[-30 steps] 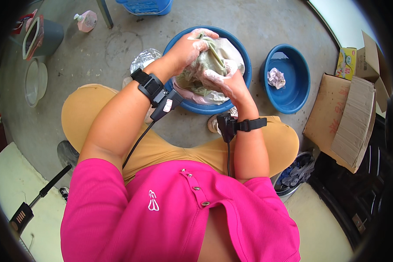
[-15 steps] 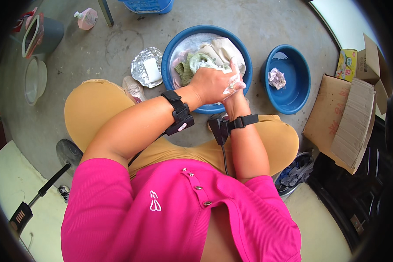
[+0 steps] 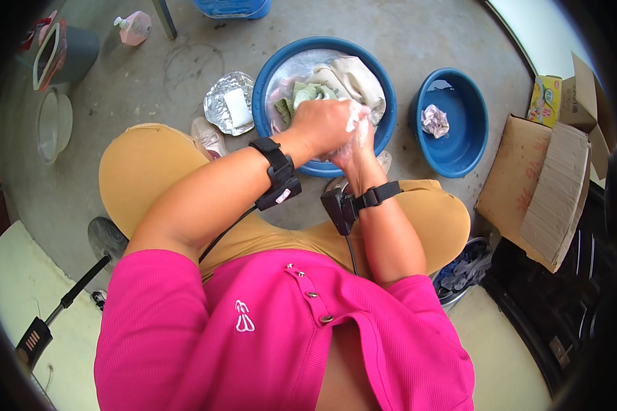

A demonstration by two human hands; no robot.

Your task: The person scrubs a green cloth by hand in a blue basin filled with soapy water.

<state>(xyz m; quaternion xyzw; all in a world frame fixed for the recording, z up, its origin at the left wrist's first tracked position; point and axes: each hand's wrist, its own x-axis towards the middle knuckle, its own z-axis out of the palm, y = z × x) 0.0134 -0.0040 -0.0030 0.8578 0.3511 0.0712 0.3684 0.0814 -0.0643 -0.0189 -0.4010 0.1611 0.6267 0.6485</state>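
My left hand (image 3: 321,127) and my right hand (image 3: 354,145) are pressed together over the near side of a round blue basin (image 3: 266,65). Both are closed, with white suds on the knuckles and fingers. A soapy green cloth (image 3: 310,94) runs up to them from the basin, bunched in their grip; the part between the fingers is mostly hidden. Beyond it in the basin lies a cream-white cloth (image 3: 355,79), wet and folded over itself. Cloudy, sudsy water shows around the cloths.
Left of the basin, a white soap bar (image 3: 238,108) lies on crumpled foil (image 3: 216,92). A smaller blue basin (image 3: 466,147) at the right holds a balled pale cloth (image 3: 434,121). Cardboard boxes (image 3: 514,185) stand farther right. A pink pump bottle (image 3: 136,29) and grey bin (image 3: 79,55) are far left.
My hands have drawn slightly toward me, and my right hand has turned, its fingers now closed up against the left. Less of the sudsy green cloth shows beside them.
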